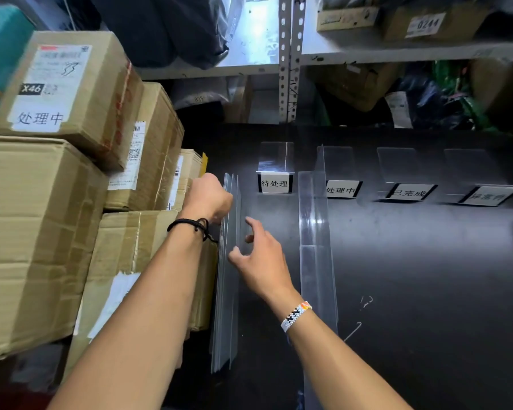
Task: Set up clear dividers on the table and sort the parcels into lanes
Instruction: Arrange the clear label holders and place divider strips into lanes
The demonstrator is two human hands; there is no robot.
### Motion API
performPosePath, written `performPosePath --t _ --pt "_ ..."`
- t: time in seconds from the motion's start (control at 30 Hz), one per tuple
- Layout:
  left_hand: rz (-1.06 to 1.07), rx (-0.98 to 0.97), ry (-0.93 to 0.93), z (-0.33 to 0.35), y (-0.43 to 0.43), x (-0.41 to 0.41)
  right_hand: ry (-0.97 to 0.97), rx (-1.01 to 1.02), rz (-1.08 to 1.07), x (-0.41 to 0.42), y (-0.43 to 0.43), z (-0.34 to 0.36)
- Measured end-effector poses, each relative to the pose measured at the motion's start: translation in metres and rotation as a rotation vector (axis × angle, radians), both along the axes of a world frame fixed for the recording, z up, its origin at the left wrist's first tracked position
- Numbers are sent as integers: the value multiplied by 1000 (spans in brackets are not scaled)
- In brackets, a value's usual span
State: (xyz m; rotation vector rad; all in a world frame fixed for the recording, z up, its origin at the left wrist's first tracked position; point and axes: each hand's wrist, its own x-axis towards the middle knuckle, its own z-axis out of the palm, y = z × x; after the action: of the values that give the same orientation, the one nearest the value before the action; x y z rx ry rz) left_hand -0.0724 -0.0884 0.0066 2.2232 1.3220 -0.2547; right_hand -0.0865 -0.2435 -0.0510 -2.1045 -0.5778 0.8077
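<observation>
A stack of clear divider sheets (227, 291) stands on edge at the left of the black table (412, 276), against the cardboard parcels (36, 226). My left hand (209, 198) grips the far upper edge of the stack. My right hand (262, 258) reaches to the stack's right face, thumb and fingers spread, fingertips at the sheets. One clear divider (316, 241) stands upright on the table between the first two label stands (275, 182).
Several label stands line the table's back, among them the second (342, 189) and third (409, 192). Parcels are piled high on the left, one marked X46 (68, 90). A metal shelf rack (289, 57) with bags and boxes rises behind the table.
</observation>
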Motion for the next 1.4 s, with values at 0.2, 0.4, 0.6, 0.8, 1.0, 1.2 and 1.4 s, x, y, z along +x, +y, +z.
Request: performPosePath --t 0.2,0.4,0.6,0.8,1.0,1.2,1.4 --pt "26 5 -33 -3 3 -2 -225 -42 131 -12 3 -2" --pt "22 12 -30 -3 1 -2 -261 -76 91 -12 5 1" --pt "9 38 -14 -5 2 -3 -231 -148 44 -11 13 5" --pt "-100 42 71 -14 -6 -1 -254 -194 141 -14 20 1" --pt "-111 133 72 -19 -7 -6 -303 -221 140 -24 3 10" --pt "-131 151 134 -23 -7 -8 -397 -99 23 -13 -30 55" --pt "-207 186 211 -19 -16 -9 -490 84 -170 13 -78 128"
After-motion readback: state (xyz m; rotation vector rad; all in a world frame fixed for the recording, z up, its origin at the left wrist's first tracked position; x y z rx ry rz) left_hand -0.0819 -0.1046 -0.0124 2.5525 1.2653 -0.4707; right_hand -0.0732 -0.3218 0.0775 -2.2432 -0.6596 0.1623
